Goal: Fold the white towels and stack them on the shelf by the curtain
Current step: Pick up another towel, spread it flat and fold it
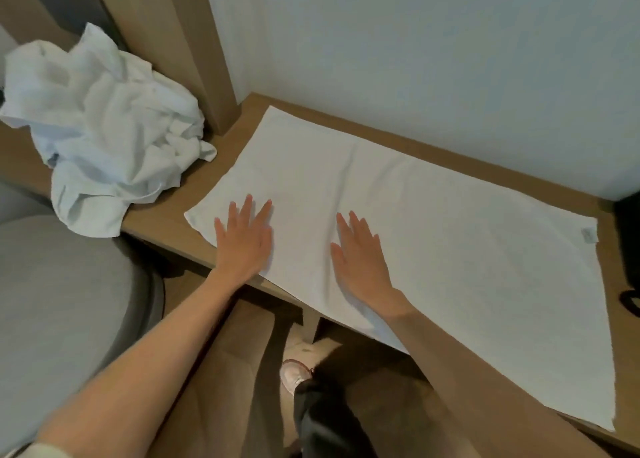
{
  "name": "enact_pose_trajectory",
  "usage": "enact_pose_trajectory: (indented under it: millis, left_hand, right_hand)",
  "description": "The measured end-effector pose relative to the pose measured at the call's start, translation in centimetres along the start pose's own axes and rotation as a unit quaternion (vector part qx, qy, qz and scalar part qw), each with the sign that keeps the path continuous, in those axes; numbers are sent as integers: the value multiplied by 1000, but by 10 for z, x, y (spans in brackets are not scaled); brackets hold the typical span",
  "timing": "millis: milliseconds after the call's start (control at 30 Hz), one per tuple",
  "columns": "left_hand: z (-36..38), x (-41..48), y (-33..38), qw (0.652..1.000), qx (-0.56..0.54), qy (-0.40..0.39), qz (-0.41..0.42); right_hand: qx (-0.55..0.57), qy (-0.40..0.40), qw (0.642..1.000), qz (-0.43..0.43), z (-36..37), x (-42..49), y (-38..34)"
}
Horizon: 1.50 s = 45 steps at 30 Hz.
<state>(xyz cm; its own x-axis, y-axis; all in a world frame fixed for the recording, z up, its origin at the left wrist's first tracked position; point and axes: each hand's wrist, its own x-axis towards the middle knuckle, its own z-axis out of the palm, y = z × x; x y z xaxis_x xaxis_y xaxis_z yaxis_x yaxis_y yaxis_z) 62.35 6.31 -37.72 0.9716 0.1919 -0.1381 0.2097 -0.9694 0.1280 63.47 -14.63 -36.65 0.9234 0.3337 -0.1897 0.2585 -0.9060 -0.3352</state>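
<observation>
— What's nearest?
— A shoe on the floor at six o'clock, and a grey chair at eight.
— And the hands?
— Both lie flat with fingers straight, gripping nothing. The left hand presses the towel near its left end, and the right hand is beside it, toward the middle.
— The towel?
— It's spread flat on the counter, with its near edge hanging over.
— Farther back?
— At ten o'clock there's a crumpled heap of white towels, apart from the flat one.
</observation>
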Motion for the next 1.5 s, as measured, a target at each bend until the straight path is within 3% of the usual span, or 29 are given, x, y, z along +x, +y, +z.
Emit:
enact_pose_trajectory:
  millis: [200,367,800,900,1000,1100,1200,1500]
  left_hand:
    - [23,23,-43,997,-31,-5,-75]
    - [26,24,-60,992,-27,25,-123]
    - [23,22,-64,988,-51,15,-147]
    - [20,26,-57,986,-41,16,-160]
    - [15,35,-32,991,-55,72,-96]
    - [13,57,14,993,-95,74,6]
    - [18,86,57,996,-58,36,64]
    - [30,115,16,1000,-26,-4,4]
  right_hand:
    - [-45,-32,998,-9,34,55,-18]
    - [-118,21,993,11,46,57,-36]
    - [-151,43,988,13,37,46,4]
    - [-99,113,989,-5,27,49,0]
    - [-23,207,978,-9,16,64,9]
    - [-59,148,984,79,7,82,32]
    - [-74,76,984,140,11,94,49]
    - [-70,70,991,92,26,100,30]
